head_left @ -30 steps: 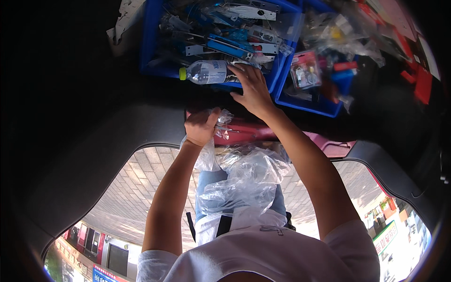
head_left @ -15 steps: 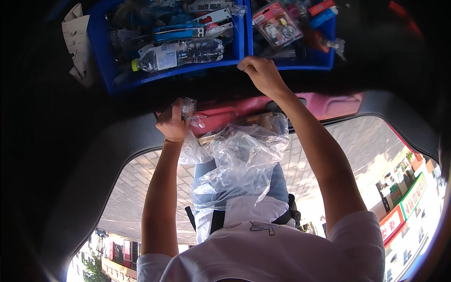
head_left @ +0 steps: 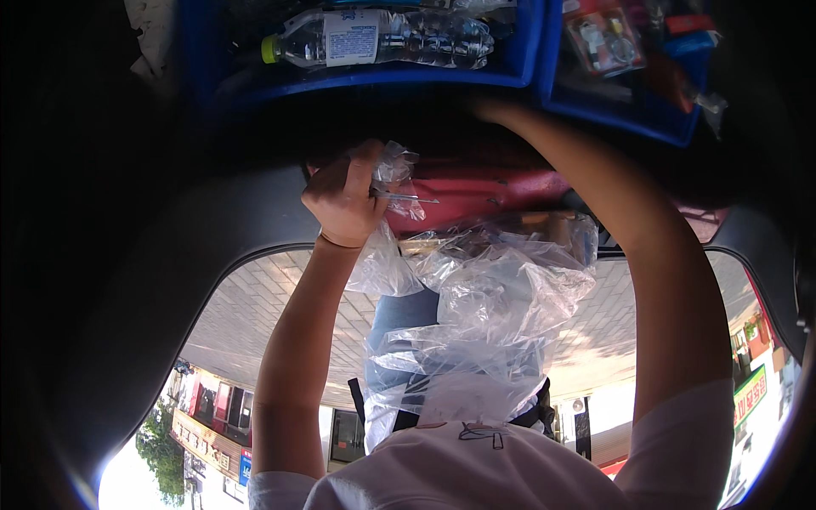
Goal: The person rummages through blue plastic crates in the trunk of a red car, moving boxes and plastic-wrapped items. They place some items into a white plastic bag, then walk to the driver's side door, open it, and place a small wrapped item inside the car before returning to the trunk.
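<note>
My left hand (head_left: 347,191) is closed round the bunched end of a clear plastic bag (head_left: 480,293). A thin metallic piece sticks out beside its fingers; I cannot make out what it is. The bag hangs wide and crumpled in front of my legs, with brownish things showing through its upper part. My right hand (head_left: 493,110) reaches into the shadow just below the left blue bin (head_left: 374,85), its fingers lost in the dark. Inside that bin lies a clear plastic bottle (head_left: 408,40) with a yellow-green cap and a white label.
A second blue bin (head_left: 612,123) at the right holds a carded blister pack (head_left: 605,42) and other small packets. Below the bins runs the red sill (head_left: 476,191) of a car's load space, with dark trim (head_left: 255,212) at its side. Paving (head_left: 255,306) lies outside.
My right hand has left the rim between the bins and gone down into the shadow below. The bins sit higher and further right in view. My left hand still grips the bag.
</note>
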`<state>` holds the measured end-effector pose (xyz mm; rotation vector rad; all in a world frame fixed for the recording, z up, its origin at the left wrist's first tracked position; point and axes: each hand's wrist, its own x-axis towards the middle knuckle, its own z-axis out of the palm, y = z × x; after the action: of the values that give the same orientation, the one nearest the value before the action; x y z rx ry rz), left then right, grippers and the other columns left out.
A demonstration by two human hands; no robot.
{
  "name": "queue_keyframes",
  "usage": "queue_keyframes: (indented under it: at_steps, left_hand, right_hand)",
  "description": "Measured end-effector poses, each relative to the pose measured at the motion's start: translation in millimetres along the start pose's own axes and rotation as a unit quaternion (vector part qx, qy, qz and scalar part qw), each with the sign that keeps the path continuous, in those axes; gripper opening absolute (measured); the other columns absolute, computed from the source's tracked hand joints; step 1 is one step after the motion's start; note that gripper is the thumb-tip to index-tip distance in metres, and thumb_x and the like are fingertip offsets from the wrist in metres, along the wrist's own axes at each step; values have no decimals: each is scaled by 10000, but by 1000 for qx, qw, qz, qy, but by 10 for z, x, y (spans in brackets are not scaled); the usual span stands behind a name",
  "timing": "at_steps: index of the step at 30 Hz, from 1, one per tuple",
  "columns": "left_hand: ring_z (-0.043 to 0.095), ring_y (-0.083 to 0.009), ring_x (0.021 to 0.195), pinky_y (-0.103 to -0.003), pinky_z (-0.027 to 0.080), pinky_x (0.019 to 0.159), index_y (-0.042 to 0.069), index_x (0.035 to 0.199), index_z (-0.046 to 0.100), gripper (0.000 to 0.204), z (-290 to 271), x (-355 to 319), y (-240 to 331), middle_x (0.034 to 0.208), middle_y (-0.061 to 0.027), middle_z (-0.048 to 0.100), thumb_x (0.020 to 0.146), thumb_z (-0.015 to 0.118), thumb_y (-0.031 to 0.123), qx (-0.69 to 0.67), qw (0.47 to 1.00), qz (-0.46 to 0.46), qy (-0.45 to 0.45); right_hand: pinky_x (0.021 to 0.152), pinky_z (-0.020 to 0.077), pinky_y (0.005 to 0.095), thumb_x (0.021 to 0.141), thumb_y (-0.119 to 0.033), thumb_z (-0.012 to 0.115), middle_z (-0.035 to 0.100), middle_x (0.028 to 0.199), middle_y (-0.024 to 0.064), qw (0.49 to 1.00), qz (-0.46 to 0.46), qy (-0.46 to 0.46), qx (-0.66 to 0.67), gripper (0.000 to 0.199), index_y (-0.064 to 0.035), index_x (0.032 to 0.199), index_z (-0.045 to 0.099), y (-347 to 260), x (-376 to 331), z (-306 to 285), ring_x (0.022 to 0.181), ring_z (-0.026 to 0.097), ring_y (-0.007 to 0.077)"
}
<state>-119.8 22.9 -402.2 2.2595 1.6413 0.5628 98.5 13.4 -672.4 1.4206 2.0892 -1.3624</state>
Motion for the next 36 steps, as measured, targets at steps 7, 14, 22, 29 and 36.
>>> queue_keyframes:
  at_steps: [7, 14, 22, 29, 36]
  left_hand:
    - [563, -207, 513, -277, 438, 466, 146, 941, 611, 352, -115, -196, -159, 645, -46, 593, 608, 698, 219, -31, 999, -18, 0]
    - [541, -177, 487, -265, 418, 441, 155, 925, 604, 434, -204, -264, -227, 582, -26, 547, 500, 632, 73, -45, 998, -14, 32]
    - [521, -169, 472, -273, 402, 425, 168, 935, 598, 402, -105, -228, -255, 569, -5, 523, 540, 633, 98, -76, 995, 6, 65]
    - [552, -193, 514, -290, 441, 492, 145, 987, 607, 456, -161, -111, -160, 596, -26, 552, 537, 643, 206, -28, 999, 0, 24]
    - [571, -217, 544, -302, 444, 490, 162, 975, 597, 355, -222, -202, -89, 660, -45, 590, 675, 676, 337, 12, 999, -27, -20]
  right_hand:
    - [883, 412, 363, 884, -204, 457, 552, 1133, 151, 997, -31, 39, -61, 319, -49, 1154, 528, -543, 176, 6, 1021, 531, 241]
    - [846, 430, 348, 876, -191, 474, 575, 1087, 140, 991, 43, -87, -92, 306, -41, 1135, 539, -1045, 145, -272, 974, 552, 226]
    - [804, 451, 331, 867, -177, 494, 601, 1033, 127, 937, 252, -82, 227, 290, -32, 1112, 551, -1098, -522, -1037, 920, 575, 210]
    - [657, 433, 309, 803, -197, 627, 606, 865, 27, 697, 294, -32, 654, 228, -100, 994, 547, -1546, -1132, -1700, 761, 558, 139]
    - [731, 403, 353, 826, -250, 625, 525, 1012, -11, 712, 222, 240, 621, 384, -180, 1147, 427, -1299, -2204, -2763, 909, 520, 122]
